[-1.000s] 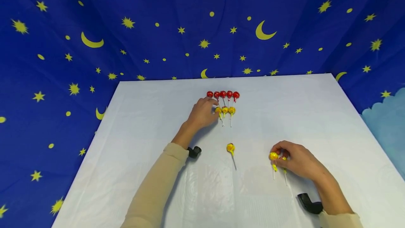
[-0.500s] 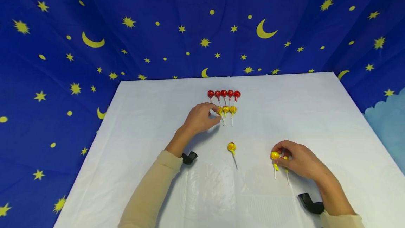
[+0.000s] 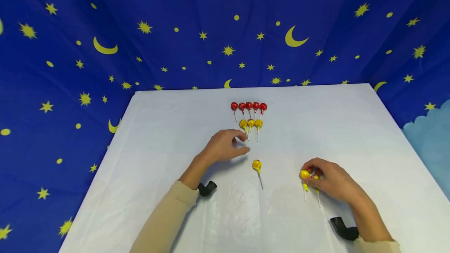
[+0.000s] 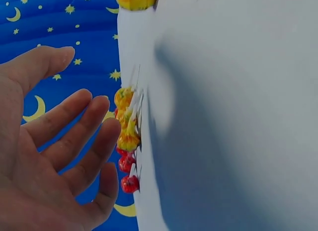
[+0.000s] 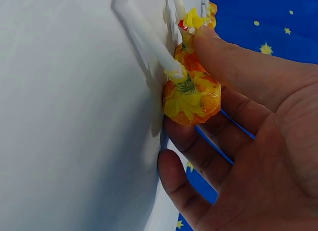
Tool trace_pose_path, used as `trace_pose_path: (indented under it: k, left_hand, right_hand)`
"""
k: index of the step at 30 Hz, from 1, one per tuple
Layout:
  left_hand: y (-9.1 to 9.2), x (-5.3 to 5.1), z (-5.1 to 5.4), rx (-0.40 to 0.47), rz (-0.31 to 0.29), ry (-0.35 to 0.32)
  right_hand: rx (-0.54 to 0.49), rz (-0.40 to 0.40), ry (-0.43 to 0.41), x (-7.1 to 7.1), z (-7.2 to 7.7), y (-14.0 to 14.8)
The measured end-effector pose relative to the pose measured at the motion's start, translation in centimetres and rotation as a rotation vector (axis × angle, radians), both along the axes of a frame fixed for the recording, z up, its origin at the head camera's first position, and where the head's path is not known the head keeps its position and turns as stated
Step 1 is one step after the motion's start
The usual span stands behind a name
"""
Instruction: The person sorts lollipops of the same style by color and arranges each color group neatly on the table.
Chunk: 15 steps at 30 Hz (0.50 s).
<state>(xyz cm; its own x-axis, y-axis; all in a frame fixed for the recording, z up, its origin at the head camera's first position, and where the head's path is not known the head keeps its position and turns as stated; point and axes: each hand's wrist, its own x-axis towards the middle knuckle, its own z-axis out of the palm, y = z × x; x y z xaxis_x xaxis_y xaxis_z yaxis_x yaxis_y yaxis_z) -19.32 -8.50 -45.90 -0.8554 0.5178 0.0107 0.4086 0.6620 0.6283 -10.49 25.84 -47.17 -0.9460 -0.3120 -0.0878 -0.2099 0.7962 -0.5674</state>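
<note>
My left hand (image 3: pixel 225 146) hovers over the white table just below a row of yellow lollipops (image 3: pixel 258 123), its thumb and fingers apart with nothing between them. In the left wrist view its fingers are loosely bent and away from the candies. A single yellow lollipop (image 3: pixel 257 164) lies to its lower right. On the right, my right hand (image 3: pixel 332 177) pinches a yellow lollipop (image 3: pixel 304 174) between thumb and fingertips, low at the table. A second yellow lollipop (image 3: pixel 317 178) sits under that hand, partly hidden; the right wrist view shows its wrapped head (image 5: pixel 194 99) against the fingers.
Behind the yellow row, several red lollipops (image 3: pixel 249 106) lie side by side, sticks toward me. The white table (image 3: pixel 168 128) ends at a blue star-and-moon cloth (image 3: pixel 197 57). Black curved pieces (image 3: pixel 342 228) are at both wrists.
My left hand has come away from the leftmost yellow lollipop in the row and drawn back toward me, leaving it lying there. The right hand has stayed nearly still.
</note>
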Motion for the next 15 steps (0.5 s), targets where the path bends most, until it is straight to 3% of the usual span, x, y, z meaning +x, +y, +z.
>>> trace_pose_path:
  k: [6, 11, 15]
  left_hand:
    - [0.7, 1.4, -0.6, -0.006, -0.047, -0.023]
    - [1.5, 3.0, -1.2, -0.042, -0.122, 0.041]
    - [1.9, 3.8, -1.7, -0.060, -0.125, 0.066]
  right_hand:
    - [0.009, 0.000, 0.001, -0.2, 0.2, -0.1]
    - [-0.010, -0.005, -0.005, -0.2, 0.3, -0.2]
    - [-0.008, -0.009, -0.024, -0.1, 0.3, -0.2]
